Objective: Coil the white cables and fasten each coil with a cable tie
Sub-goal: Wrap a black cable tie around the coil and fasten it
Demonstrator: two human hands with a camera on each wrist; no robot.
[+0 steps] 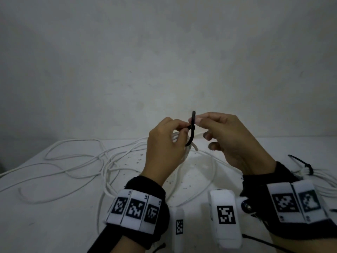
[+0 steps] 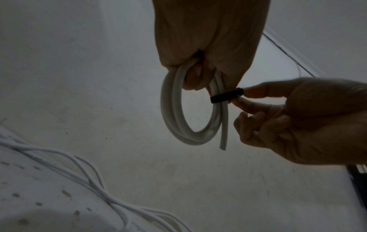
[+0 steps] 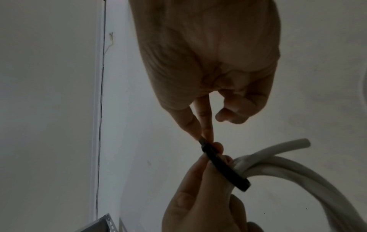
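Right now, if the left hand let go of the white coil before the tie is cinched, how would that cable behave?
The white coil would likely spring open: the black cable tie looks loosely looped. It seems semi-stiff, since its cut end juts straight. It is probably light: the left hand holds it aloft with few fingers.

Three views, one shared centre

The head view looks forward and down over both wrists at the table [image 1: 54,225]; each wrist view looks close along its own palm, and all three share the black cable tie [image 1: 191,132] [image 2: 226,96] [image 3: 224,166].
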